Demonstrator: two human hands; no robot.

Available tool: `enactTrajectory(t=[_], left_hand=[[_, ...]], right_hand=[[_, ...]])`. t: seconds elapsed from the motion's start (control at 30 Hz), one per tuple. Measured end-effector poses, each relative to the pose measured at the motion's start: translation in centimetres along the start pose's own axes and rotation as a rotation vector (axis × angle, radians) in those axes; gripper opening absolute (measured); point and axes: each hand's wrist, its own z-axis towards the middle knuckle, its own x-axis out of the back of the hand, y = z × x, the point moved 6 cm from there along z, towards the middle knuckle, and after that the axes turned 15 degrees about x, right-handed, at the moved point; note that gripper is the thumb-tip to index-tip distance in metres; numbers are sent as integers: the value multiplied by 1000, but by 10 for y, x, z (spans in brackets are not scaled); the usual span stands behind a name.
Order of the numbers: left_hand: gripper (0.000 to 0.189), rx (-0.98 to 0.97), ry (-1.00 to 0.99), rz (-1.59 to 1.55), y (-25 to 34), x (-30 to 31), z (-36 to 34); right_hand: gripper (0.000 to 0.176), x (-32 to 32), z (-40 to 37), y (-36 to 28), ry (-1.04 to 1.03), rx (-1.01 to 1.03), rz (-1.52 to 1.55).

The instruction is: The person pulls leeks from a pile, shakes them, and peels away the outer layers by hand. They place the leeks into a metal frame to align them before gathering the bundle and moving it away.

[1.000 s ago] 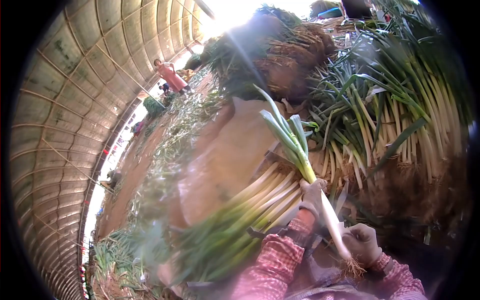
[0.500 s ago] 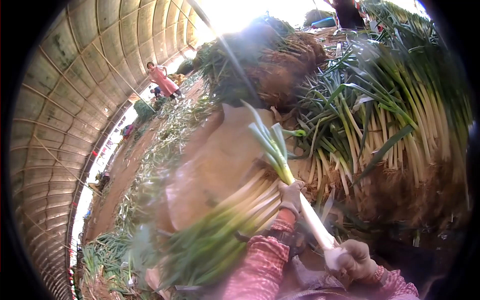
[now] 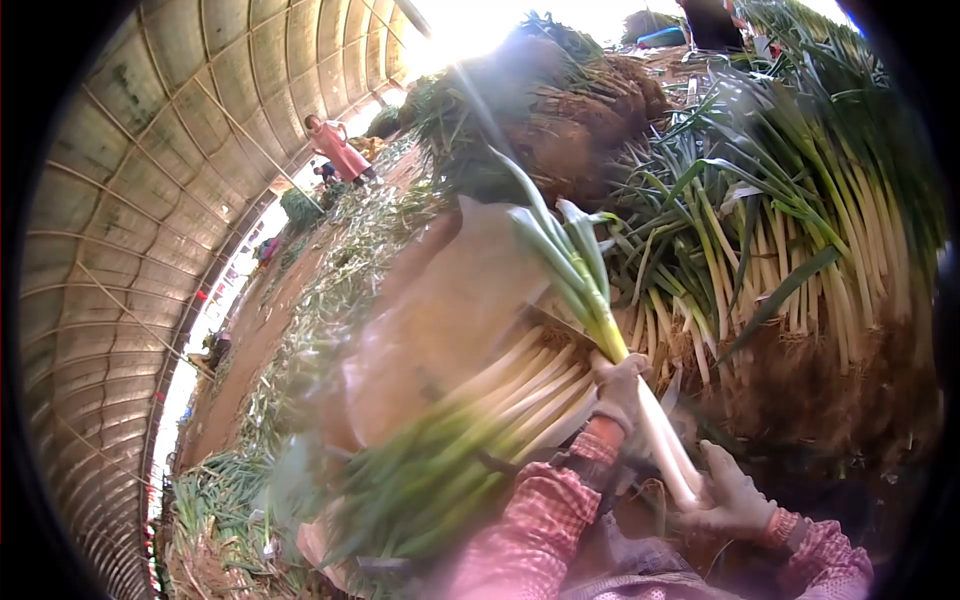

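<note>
A: Background: arched tunnel roof [image 3: 150,200] at upper left, stacked leeks [image 3: 800,250] at right. Hand status?

B: I read the left hand [image 3: 620,385] closed round the leek [image 3: 600,310], centre frame. The right hand [image 3: 735,495] cups its white end, fingers half spread; grip unconfirmed.

A: Hazards?

B: I judge the stalk may slip at that loose end. The bundle [image 3: 520,390] against the left forearm could slide.

The gloved left hand [image 3: 620,385], just off centre toward 4 o'clock, grips a scallion [image 3: 600,310] mid-stalk, with its green leaves pointing to 12 o'clock; the gloved right hand [image 3: 735,495], at 5 o'clock, clasps its white base; a blurred bundle [image 3: 480,420] lies at 7 o'clock beside the left sleeve; a stacked pile [image 3: 800,250] fills 2 o'clock.
</note>
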Motion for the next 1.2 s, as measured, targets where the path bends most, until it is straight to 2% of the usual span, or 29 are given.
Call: enactTrajectory(t=[0.07, 0.17, 0.2, 0.3, 0.33, 0.37, 0.43, 0.5, 0.57, 0.63, 0.67, 0.7, 0.77, 0.8, 0.9, 0.93, 0.97, 1.03, 1.1, 1.13, 1.17, 1.2], left_hand=[[37, 15, 22, 42, 9, -11, -16], [44, 98, -10, 8, 0, -17, -14], [44, 117, -40, -27, -1, -21, -17], [41, 135, -95, 21, 4, -26, -26], [41, 116, -106, -6, 1, -27, -22], [40, 100, -113, -31, 0, -28, -19], [42, 103, -114, -44, 5, -28, -21], [43, 74, -34, -65, 11, -23, -26], [49, 156, 11, 74, 20, -18, -29], [52, 91, 54, -45, 19, -14, -23], [43, 127, 90, -94, 14, -9, -10], [45, 63, 67, -163, 13, -4, -3], [45, 170, 42, -120, 16, 0, -7], [40, 116, 46, -154, 14, 1, -4], [34, 29, -34, -179, 17, -2, -2], [34, 11, -18, -206, 17, -3, -4], [26, 24, 38, -246, 15, -3, -4], [19, 157, -92, -331, 9, -4, -6], [16, 172, -127, -263, 6, -4, 0], [18, 110, -15, -201, 7, 0, 1], [23, 88, 30, -159, 8, 5, 5], [21, 48, 20, -188, 5, 4, 7]], right_hand=[[110, -18, 3, 7, 45, -5, -8], [104, -27, 4, -14, 58, -114, 330], [82, -27, 3, -18, 86, -97, 296], [59, -33, -1, -15, 229, -94, 509], [49, -30, 0, -20, 207, -101, 462], [46, -29, 1, -21, 222, -112, 453], [43, -33, -1, -4, 236, -122, 468], [41, -27, 3, -13, 309, -133, 462], [34, -26, 0, 3, 371, -127, 435], [28, -17, 0, 1, 436, -135, 387], [26, -12, 2, -1, 474, -134, 362], [24, -10, 4, -6, 488, -126, 339], [20, 0, 3, -10, 513, -129, 296], [18, 0, 1, -4, 546, -118, 289], [19, 8, 1, -3, 485, -144, 198], [20, 8, 2, -3, 521, -139, 189], [21, 10, 3, -8, 512, -124, 138], [23, 10, 3, -12, 468, -175, 174], [28, 16, 3, -20, 436, -159, -7], [28, 17, 4, -22, 427, -149, -52], [28, 15, 4, -21, 416, -144, -83], [27, 14, 4, -23, 438, -83, -144]])
